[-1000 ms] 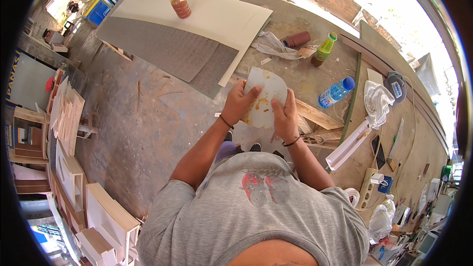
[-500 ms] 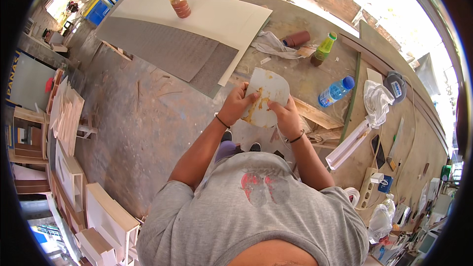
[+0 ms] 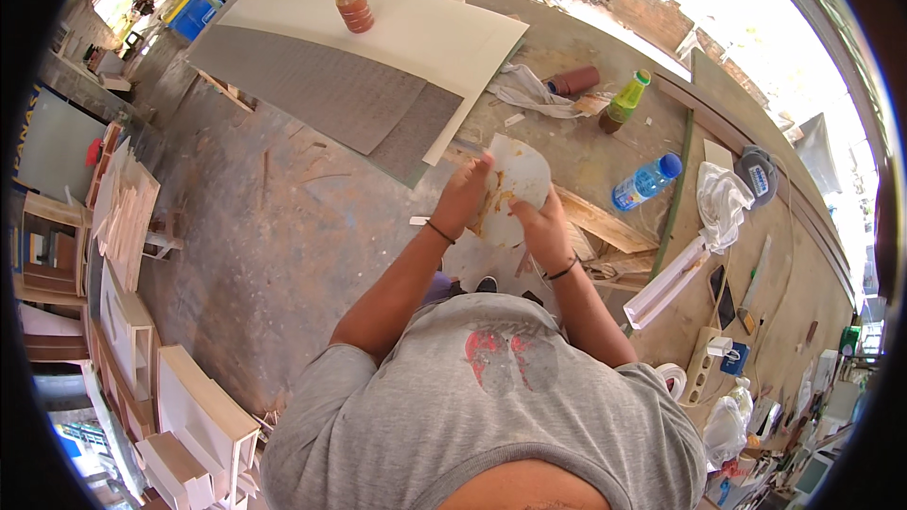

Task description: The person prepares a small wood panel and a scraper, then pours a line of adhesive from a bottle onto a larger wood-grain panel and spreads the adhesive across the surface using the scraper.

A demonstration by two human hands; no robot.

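Observation:
In front of my chest I hold a small, flat, pale grey sheet (image 3: 522,165) with a rounded corner and yellow-brown smears. My right hand (image 3: 545,227) grips its lower right part, thumb lying on the smeared face. At its left edge is my left hand (image 3: 463,196), turned on its side and closed, with the thumb up against the sheet; most of its fingers are hidden. A small white piece (image 3: 419,220) shows beside the left wrist, and I cannot tell whether the hand holds it.
The workbench (image 3: 586,161) carries a grey-and-white board (image 3: 321,85), a bottle of red-brown liquid (image 3: 350,5), a green bottle (image 3: 625,102), a blue water bottle (image 3: 647,181), a white cloth (image 3: 720,203), a cap (image 3: 758,173) and a phone (image 3: 723,297). Wooden cabinets (image 3: 203,411) stand at left.
My left hand has turned onto its side, its thumb shifting from the sheet's face to the left edge. The sheet has tilted slightly. A white piece now shows beside my left wrist.

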